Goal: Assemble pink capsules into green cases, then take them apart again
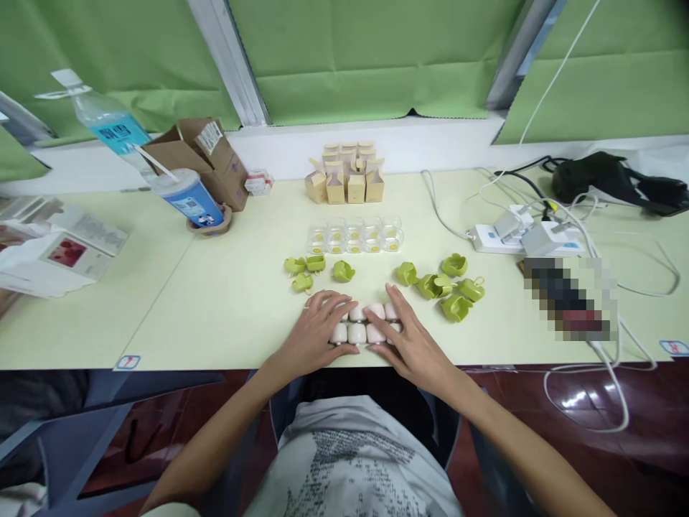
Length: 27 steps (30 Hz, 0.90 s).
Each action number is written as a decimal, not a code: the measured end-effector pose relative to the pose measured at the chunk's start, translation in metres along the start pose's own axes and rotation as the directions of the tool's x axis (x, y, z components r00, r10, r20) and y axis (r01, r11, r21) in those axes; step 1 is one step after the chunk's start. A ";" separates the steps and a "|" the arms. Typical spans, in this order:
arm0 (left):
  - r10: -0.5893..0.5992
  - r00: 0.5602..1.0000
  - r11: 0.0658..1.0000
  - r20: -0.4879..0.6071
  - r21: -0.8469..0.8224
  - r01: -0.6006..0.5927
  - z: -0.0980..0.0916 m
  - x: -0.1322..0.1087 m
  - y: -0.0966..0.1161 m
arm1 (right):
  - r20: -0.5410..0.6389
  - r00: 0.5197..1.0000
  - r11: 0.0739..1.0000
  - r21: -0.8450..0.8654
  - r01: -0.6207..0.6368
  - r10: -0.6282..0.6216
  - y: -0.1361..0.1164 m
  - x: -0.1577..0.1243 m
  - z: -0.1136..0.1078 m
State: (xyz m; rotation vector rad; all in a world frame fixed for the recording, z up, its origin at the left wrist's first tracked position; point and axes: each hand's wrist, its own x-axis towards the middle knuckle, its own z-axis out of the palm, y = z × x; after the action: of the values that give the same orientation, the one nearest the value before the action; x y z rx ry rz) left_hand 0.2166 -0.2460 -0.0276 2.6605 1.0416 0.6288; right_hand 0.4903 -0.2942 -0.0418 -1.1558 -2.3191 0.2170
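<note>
Two short rows of small white and pale pink rounded pieces (357,333) lie near the table's front edge. My left hand (317,330) curls around their left end, thumb along the front side and fingers over the back. At the right end my right hand (406,337) holds them the same way, one finger lying across the top. Fingers partly hide the outer pieces. Beyond the hands are green petal-shaped cups (343,271), a few to the left and several (455,309) to the right. Clear plastic cups with yellow marks (355,235) stand in two rows farther back.
Small open cardboard boxes (345,188) stand by the wall. A drink cup (189,201), a bottle (110,118) and a brown carton (215,161) are at back left, white packaging (64,251) at far left. A power strip (498,240) with cables and a blurred-out object (568,298) lie right.
</note>
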 end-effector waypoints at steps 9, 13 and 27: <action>0.119 0.993 0.992 0.004 0.040 -0.119 -0.002 0.015 0.006 | -0.029 1.000 0.997 0.073 0.003 -0.001 0.002 -0.002 0.000; 0.147 0.988 0.989 -0.054 0.025 -0.146 -0.002 0.013 0.006 | -0.067 0.996 0.995 0.079 0.059 -0.054 0.002 -0.003 -0.002; 0.201 0.974 0.979 -0.101 -0.025 -0.204 0.001 0.012 0.002 | -0.012 0.999 0.998 0.028 0.053 -0.053 -0.002 0.000 -0.006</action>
State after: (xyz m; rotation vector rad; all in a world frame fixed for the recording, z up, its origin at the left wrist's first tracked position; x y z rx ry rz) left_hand 0.2265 -0.2392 -0.0244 2.7508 0.7786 0.8175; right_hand 0.4921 -0.2961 -0.0360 -1.0776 -2.3261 0.2229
